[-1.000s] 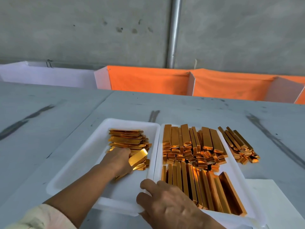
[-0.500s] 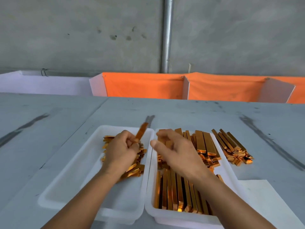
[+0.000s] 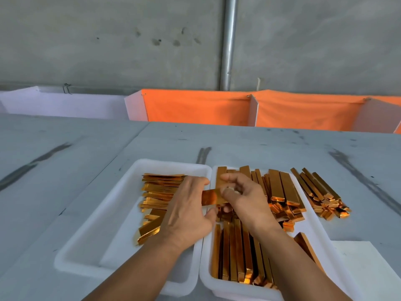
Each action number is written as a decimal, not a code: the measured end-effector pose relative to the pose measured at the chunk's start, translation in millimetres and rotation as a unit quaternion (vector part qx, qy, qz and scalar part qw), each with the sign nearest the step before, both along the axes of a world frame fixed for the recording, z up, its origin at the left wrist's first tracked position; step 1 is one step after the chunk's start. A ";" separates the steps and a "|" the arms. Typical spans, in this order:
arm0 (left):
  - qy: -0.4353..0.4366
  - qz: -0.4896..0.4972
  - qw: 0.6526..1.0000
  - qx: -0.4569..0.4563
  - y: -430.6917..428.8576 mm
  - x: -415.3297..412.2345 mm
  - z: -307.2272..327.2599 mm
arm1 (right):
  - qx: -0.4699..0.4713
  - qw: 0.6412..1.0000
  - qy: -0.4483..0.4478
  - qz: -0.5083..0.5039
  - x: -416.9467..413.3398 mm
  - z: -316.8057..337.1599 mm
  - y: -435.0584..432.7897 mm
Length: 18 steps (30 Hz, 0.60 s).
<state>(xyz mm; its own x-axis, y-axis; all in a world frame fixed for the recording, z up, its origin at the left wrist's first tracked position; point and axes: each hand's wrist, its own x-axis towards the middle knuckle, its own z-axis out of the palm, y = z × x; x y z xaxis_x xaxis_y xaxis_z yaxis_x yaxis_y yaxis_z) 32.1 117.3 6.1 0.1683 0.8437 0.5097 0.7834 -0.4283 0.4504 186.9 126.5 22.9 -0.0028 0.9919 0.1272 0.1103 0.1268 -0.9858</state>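
Two hands hold one gold strip [image 3: 211, 197] between them, above the line where the left tray [image 3: 91, 240] and the right tray [image 3: 319, 235] meet. The left hand [image 3: 186, 211] grips the left end of the strip, with the fingers curled over it and the thumb below. The right hand [image 3: 245, 198] pinches the right end between thumb and fingertips, and its other fingers are bent. The strip lies nearly level, with its shiny face toward the camera.

In the left tray there is a pile of flat gold strips [image 3: 159, 187], partly hidden behind the left hand. The right tray holds folded gold boxes [image 3: 280, 187], one heap at the far end and one row side by side at the near end. A small heap [image 3: 319, 192] of the same boxes lies on the grey table [image 3: 65, 170], just beside the right tray. A white sheet [image 3: 364, 263] lies on the table near the right tray. Behind the table hangs an orange cloth [image 3: 195, 107], and a metal pipe [image 3: 227, 40] goes up the concrete wall [image 3: 108, 40]
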 end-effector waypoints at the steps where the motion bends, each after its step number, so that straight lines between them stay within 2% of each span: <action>1: -0.004 0.003 1.000 -0.008 1.6 -0.6 -0.5 | 0.012 1.000 -0.013 -0.004 -0.8 -1.3 0.6; 9: -0.015 0.020 0.998 -0.065 8.1 -8.1 -4.0 | 0.025 1.000 0.010 -0.005 -3.2 -3.2 0.9; 14: -0.056 0.030 0.997 -0.035 8.0 -9.8 -1.3 | -0.006 0.995 0.096 0.009 2.4 1.4 0.1; 18: -0.055 0.035 0.998 -0.024 7.0 -8.7 0.2 | -0.010 0.996 0.083 0.009 3.3 2.1 -0.6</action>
